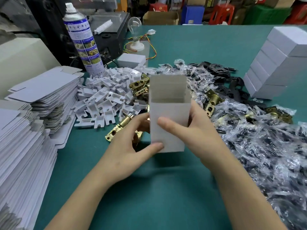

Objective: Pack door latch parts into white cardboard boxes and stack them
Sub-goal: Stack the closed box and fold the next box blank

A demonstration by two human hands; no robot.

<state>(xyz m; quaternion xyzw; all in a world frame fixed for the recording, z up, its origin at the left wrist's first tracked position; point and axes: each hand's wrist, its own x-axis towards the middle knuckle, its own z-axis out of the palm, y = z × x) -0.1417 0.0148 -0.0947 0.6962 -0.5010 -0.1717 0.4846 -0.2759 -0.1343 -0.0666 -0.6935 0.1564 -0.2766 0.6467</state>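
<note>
We hold one white box (169,123) upright between both hands, above the green table (149,188), its long axis running away from us with the open mouth at the far end and the flaps standing up. Our left hand (131,146) is closed on the near left corner, thumb pressed across the bottom edge; our right hand (191,131) is closed on the right wall, thumb laid flat on the front face. Neither hand has a spare finger free. From here the box looks empty, though its depth is hidden.

The next part has to enter through that far mouth, so what matters is where the parts lie from it. The brass latches (123,127) lie just left of the box and behind it, close under our left hand. The white clips (103,97) spread further left. The bagged parts (259,138) heap up on the right, beside our right hand.

We judge the left hand nearer a latch, with the right keeping the box. Finished boxes (274,63) stand stacked at far right, flats (38,90) at left
</note>
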